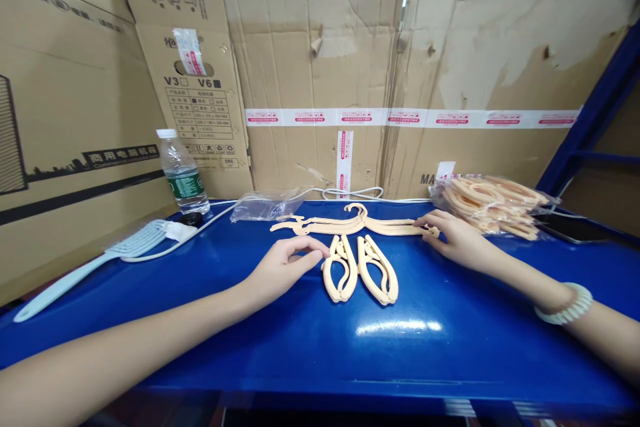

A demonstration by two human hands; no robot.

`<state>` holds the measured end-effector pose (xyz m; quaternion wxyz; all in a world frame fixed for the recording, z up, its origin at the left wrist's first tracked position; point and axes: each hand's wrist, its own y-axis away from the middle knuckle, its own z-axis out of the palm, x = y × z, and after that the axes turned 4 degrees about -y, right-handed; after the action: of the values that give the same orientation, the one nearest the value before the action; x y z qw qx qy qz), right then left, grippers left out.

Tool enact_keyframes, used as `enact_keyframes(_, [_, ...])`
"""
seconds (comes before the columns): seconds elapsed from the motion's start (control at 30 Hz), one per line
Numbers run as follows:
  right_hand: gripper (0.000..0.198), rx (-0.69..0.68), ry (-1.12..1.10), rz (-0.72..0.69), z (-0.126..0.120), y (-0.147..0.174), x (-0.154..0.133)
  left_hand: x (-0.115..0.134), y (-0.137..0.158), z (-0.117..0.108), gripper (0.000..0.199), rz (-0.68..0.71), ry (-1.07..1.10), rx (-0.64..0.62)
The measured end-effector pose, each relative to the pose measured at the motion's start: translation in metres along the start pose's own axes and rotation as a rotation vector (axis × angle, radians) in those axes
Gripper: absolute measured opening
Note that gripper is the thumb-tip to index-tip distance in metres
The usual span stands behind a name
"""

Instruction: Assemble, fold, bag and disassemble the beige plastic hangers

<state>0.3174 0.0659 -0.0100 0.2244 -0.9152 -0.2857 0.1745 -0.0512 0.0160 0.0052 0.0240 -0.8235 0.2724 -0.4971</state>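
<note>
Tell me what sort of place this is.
Probably a work corner in a storeroom or workshop: a blue table walled in by cardboard, with pale hangers laid out and what look like more in plastic bags.

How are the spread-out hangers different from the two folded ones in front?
The spread hangers are long with thin arms, while the folded hangers are short loops. The spread hangers lie sideways across the table, but the folded hangers point roughly front to back. The right hand is at one end of the spread hangers; the left hand is beside the folded hangers. Both are pale peach.
</note>
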Motion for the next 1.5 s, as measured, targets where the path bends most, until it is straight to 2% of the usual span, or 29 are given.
enact_keyframes(0.27, [0.026,-0.083,0.028,-0.02,0.005,0.0,0.002,0.001,0.0,0.001,0.02,-0.024,0.011,0.001])
enact_keyframes(0.6, [0.023,-0.106,0.036,-0.022,0.005,-0.002,-0.004,0.003,0.0,0.0,0.018,-0.049,0.035,0.061])
enact_keyframes(0.9, [0.022,-0.121,-0.077,0.04,0.003,-0.006,-0.016,0.002,0.0,0.0,0.02,-0.111,0.067,0.086])
enact_keyframes(1.0, [0.025,-0.088,-0.133,0.093,0.001,-0.005,-0.02,0.003,0.001,-0.001,0.02,-0.143,0.104,0.106])
enact_keyframes(1.3, [0.032,0.155,-0.269,0.13,-0.01,-0.004,-0.01,-0.001,-0.002,-0.001,0.017,-0.274,0.344,0.198])
enact_keyframes(1.5, [0.035,0.147,-0.304,0.147,-0.011,-0.004,-0.014,0.004,-0.004,0.0,0.027,-0.394,0.494,0.286])
